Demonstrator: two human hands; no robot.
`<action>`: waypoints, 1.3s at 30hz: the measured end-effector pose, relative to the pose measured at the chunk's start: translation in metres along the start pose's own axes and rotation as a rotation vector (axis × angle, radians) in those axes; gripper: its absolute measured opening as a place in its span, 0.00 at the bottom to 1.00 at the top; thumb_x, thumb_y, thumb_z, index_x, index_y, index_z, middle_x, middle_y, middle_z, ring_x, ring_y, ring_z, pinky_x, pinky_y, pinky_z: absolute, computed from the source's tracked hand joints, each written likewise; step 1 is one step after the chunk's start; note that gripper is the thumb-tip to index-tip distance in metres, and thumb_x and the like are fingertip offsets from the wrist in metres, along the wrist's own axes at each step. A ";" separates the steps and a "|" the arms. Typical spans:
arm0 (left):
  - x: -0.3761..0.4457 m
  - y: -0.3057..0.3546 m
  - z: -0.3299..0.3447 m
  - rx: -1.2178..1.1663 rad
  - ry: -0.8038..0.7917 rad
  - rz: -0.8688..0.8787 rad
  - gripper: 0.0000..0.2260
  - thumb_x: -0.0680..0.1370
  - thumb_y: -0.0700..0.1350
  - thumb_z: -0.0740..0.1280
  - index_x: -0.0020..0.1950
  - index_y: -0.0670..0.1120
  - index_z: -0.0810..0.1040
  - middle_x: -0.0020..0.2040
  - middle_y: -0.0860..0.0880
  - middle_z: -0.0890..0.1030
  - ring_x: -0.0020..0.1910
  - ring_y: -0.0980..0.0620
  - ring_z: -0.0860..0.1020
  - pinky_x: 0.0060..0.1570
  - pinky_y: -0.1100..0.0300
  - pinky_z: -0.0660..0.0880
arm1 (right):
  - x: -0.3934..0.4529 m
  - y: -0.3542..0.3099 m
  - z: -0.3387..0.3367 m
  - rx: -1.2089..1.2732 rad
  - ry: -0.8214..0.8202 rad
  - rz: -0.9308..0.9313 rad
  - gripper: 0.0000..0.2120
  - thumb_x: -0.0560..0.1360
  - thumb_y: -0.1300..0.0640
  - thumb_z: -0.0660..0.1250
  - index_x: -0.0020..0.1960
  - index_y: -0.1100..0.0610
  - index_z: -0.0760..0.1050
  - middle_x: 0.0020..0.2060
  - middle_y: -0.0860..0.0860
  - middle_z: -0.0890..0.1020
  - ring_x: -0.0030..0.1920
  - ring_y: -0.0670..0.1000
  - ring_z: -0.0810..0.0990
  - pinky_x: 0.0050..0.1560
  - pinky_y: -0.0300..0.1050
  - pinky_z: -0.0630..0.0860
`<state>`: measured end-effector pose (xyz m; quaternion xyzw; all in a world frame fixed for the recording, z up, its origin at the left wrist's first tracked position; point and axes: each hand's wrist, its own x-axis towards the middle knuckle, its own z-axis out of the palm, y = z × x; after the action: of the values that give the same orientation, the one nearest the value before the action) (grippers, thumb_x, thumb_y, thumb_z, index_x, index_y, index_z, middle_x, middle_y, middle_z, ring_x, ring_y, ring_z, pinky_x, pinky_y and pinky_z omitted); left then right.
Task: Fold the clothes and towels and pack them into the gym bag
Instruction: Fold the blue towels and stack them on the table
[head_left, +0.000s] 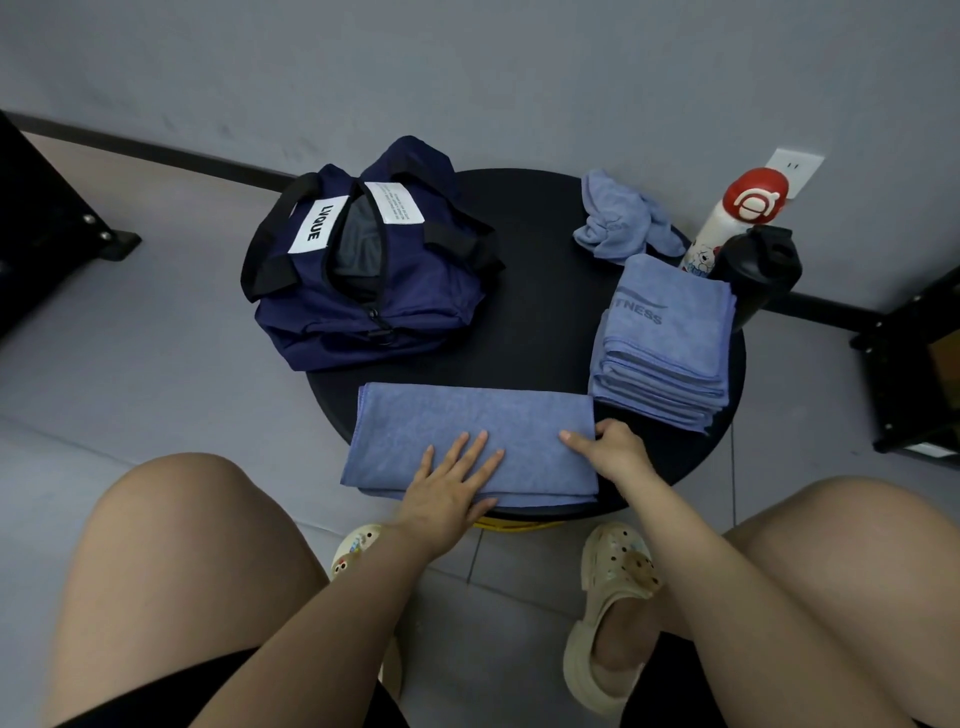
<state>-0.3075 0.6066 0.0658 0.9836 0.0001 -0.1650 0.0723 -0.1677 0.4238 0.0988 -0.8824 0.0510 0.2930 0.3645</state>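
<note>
While both hands (524, 462) press flat, soft terry towel (467, 441) folded oblong, round black table (535, 312).

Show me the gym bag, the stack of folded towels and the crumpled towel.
gym bag (415, 291): head view, navy side panel.
stack of folded towels (670, 332): head view, top towel.
crumpled towel (618, 218): head view, bunched middle.

Dim, even indoor light with soft shadows, sharp at centre, wide-angle bending and slight blur toward the edges.

Soft matt cloth towel (467, 441), perhaps nylon bag (363, 270), matt table (540, 291)
</note>
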 end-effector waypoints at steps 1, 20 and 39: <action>0.000 0.000 0.001 0.006 0.000 -0.006 0.27 0.82 0.58 0.47 0.76 0.56 0.37 0.77 0.52 0.37 0.76 0.51 0.37 0.73 0.47 0.39 | -0.001 0.000 -0.001 -0.007 -0.022 0.009 0.20 0.73 0.48 0.71 0.59 0.60 0.73 0.55 0.54 0.77 0.56 0.55 0.77 0.47 0.45 0.72; 0.015 -0.019 -0.004 -0.265 0.241 -0.160 0.23 0.84 0.40 0.49 0.78 0.48 0.46 0.79 0.50 0.46 0.77 0.53 0.44 0.74 0.59 0.42 | -0.021 -0.007 0.043 -0.716 0.167 -0.715 0.19 0.83 0.55 0.52 0.72 0.58 0.65 0.72 0.54 0.65 0.72 0.53 0.62 0.71 0.46 0.57; 0.044 -0.019 0.005 -0.154 0.186 -0.231 0.26 0.82 0.58 0.45 0.77 0.53 0.39 0.78 0.54 0.39 0.76 0.53 0.38 0.73 0.50 0.36 | 0.009 0.043 0.043 -0.897 0.149 -0.516 0.29 0.79 0.35 0.41 0.70 0.41 0.27 0.70 0.41 0.29 0.71 0.46 0.27 0.64 0.46 0.18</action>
<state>-0.2678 0.6236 0.0445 0.9797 0.1324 -0.0801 0.1278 -0.1941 0.4221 0.0433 -0.9542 -0.2727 0.1232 0.0062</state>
